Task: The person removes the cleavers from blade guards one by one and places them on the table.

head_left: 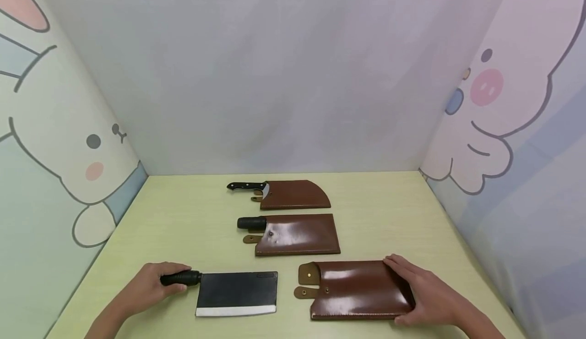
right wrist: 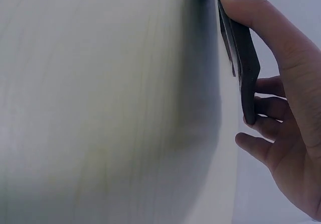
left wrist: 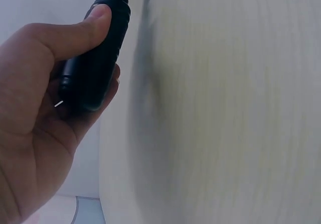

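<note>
My left hand [head_left: 148, 285] grips cleaver [head_left: 238, 290] by black handle [head_left: 185, 278]. My right hand [head_left: 426, 295] pinches brown sheath [head_left: 359, 290] at right end, strap [head_left: 304, 292] facing cleaver. Cleaver left of sheath, gap between.

Unsheathed cleaver [head_left: 238, 289]: black blade, silver edge, black handle. Sheaths [head_left: 357, 290]: brown. Tabletop [head_left: 183, 222]: pale yellow, faint grain. Side walls [head_left: 545, 176]: pastel cartoon animals.

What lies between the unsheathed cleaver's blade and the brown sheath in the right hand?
Only a strip of bare tabletop, as the head view shows; across it, the blade faces the strap and flap of the sheath.
</note>
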A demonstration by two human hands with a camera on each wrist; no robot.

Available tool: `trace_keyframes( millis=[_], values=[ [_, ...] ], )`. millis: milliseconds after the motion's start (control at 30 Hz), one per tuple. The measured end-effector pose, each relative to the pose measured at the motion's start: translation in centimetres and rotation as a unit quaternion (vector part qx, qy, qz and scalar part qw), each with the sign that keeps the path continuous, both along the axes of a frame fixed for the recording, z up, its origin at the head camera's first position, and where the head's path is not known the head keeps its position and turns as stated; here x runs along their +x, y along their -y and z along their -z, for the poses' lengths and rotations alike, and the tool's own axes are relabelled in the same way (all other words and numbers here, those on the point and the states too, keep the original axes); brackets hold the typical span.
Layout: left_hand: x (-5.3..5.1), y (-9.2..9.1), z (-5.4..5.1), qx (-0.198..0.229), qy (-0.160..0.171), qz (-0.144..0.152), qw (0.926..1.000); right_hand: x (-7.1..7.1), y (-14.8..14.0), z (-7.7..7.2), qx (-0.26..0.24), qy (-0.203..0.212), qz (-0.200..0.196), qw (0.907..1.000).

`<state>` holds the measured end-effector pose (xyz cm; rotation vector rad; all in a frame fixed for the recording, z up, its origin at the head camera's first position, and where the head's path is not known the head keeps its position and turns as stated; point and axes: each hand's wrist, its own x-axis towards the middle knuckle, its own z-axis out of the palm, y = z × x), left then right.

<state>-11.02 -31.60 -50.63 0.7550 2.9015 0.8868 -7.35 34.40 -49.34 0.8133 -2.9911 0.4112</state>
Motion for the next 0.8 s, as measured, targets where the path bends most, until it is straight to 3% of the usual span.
trace_keyframes(
  millis=[167, 467, 700, 800],
  values=[
    [-0.02, 0.09, 0.25, -0.004, 0.020, -0.010, 0.9997, -0.16, 0.08, 0.10, 0.005, 0.031, 0.008, 0.9995],
    [0.00, 0.26, 1.06, 0.001, 0.004, -0.004, 1.0000, -0.11, 0.00, 0.70, 0.014, 0.038, 0.007, 0.9992],
    [0.07, 0.21, 0.75, -0.020, 0.011, -0.004, 0.9997, -0.12, -0.09, 0.86, 0.019, 0.050, 0.008, 0.9985],
    [0.05, 0.06, 0.44, -0.037, 0.036, -0.017, 0.9985, -0.08, -0.03, 0.54, 0.027, 0.057, 0.008, 0.9980]
  ],
)
